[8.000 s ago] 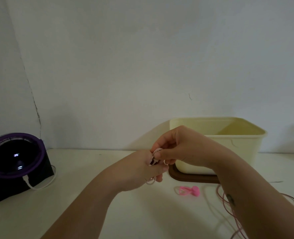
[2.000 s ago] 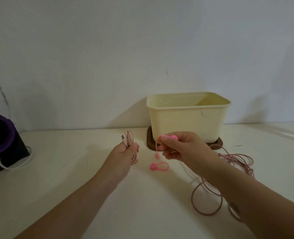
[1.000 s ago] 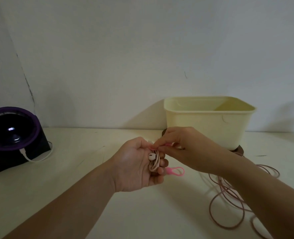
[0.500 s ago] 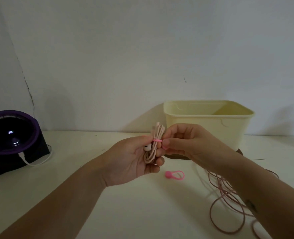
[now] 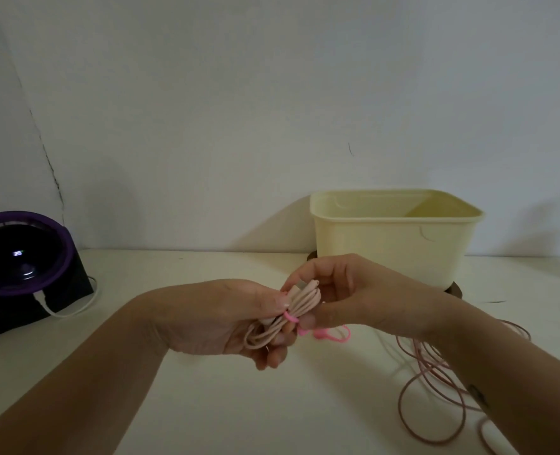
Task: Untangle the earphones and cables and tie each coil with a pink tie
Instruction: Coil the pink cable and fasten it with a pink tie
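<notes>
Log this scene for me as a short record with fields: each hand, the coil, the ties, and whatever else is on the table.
left hand: holds the coil from below, fingers curled round it
right hand: pinches the coil by the tie
coil: pale pink, bundled, pink tie round its middle
spare tie: on the table behind the hands
loose cable: pink, uncoiled, at right
tub: cream, open, at the back
device: black, purple rim, far left
</notes>
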Motion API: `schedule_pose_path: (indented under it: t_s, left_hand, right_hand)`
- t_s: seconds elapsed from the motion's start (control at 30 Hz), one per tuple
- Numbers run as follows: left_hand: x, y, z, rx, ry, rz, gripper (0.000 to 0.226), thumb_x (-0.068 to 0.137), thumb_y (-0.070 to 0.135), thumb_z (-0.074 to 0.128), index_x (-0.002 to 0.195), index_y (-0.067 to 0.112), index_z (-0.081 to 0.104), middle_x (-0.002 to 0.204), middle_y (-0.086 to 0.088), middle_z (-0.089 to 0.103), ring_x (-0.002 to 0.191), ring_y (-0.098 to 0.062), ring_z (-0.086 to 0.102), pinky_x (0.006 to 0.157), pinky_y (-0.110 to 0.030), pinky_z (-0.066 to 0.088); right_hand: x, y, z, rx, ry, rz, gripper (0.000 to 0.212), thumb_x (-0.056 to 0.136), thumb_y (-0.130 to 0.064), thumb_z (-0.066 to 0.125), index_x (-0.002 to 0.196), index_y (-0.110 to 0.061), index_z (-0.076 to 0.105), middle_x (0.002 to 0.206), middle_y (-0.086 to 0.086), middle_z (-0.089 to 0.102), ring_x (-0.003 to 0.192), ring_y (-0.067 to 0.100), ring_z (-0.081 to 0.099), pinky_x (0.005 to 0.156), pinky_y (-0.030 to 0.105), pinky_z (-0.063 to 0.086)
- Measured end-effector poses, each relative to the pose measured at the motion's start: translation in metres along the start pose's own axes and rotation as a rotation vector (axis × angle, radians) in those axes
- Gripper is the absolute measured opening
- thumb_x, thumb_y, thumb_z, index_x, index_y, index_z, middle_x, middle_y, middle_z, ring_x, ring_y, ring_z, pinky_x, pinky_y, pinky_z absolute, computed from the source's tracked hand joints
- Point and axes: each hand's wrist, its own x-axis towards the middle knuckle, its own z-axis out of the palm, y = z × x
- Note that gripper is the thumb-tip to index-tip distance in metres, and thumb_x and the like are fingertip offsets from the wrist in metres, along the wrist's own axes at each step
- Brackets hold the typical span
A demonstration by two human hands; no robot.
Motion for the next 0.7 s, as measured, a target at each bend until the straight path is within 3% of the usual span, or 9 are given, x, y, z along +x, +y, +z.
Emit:
schedule_pose_path:
  t_s: [0.1,0.17,0.27,0.4,0.47,0.6,0.7]
  left_hand:
    - [-0.002,0.001,-0.005,0.026,0.034,0.043,0.053,0.07,0.06,0.07,0.095,0.014,0.064,0.085,-0.001,0.064,0.084,-0.021,0.062,0.077,-0.033,0.047]
    - [-0.003,0.004,-0.004,-0.035,0.024,0.084,0.035,0.085,0.044,0.057,0.094,0.011,0.062,0.08,0.001,0.059,0.077,-0.016,0.06,0.07,-0.026,0.049]
    - [-0.002,0.011,0.003,-0.025,0.083,0.112,0.036,0.087,0.041,0.045,0.092,0.008,0.058,0.076,0.002,0.055,0.072,-0.011,0.059,0.066,-0.022,0.049]
    - [0.001,0.013,0.009,0.195,0.203,0.133,0.04,0.088,0.053,0.042,0.09,0.015,0.057,0.077,0.002,0.058,0.072,-0.006,0.061,0.068,-0.022,0.049]
    - [0.003,0.013,0.011,0.247,0.238,0.151,0.035,0.088,0.053,0.045,0.087,0.02,0.056,0.075,0.005,0.06,0.071,-0.003,0.061,0.068,-0.021,0.049]
    - [0.009,0.012,0.013,0.19,0.297,0.176,0.027,0.081,0.045,0.045,0.088,0.023,0.059,0.071,0.013,0.062,0.075,-0.003,0.065,0.068,-0.02,0.049]
    - [0.013,0.012,0.015,0.13,0.373,0.216,0.02,0.091,0.036,0.051,0.094,0.021,0.063,0.077,0.011,0.067,0.071,-0.004,0.066,0.062,-0.019,0.05]
  right_hand:
    - [0.004,0.004,0.002,-0.009,0.119,-0.03,0.02,0.081,-0.002,0.07,0.1,-0.005,0.067,0.096,0.013,0.072,0.092,0.02,0.068,0.088,0.031,0.051]
    - [0.007,0.007,0.006,-0.011,0.189,-0.042,0.014,0.083,-0.003,0.069,0.095,-0.01,0.07,0.09,0.007,0.073,0.086,0.014,0.067,0.084,0.028,0.051]
    - [0.01,0.012,0.01,-0.001,0.302,-0.027,0.012,0.084,-0.007,0.068,0.09,-0.016,0.073,0.088,0.008,0.073,0.084,0.014,0.064,0.083,0.028,0.051]
    - [0.012,0.014,0.013,0.017,0.387,0.022,0.006,0.082,-0.011,0.07,0.086,-0.014,0.074,0.086,0.01,0.073,0.081,0.018,0.064,0.083,0.032,0.052]
    - [0.013,0.012,0.014,0.08,0.399,0.042,0.009,0.083,-0.006,0.068,0.082,-0.013,0.072,0.079,0.008,0.072,0.076,0.016,0.065,0.078,0.027,0.055]
    - [0.012,0.007,0.013,0.167,0.436,0.063,0.008,0.082,-0.001,0.067,0.079,-0.008,0.069,0.075,0.01,0.066,0.065,0.014,0.061,0.07,0.022,0.054]
    - [0.011,0.006,0.015,0.121,0.48,0.065,0.013,0.08,-0.005,0.071,0.071,-0.014,0.07,0.074,0.009,0.068,0.064,0.013,0.06,0.067,0.021,0.053]
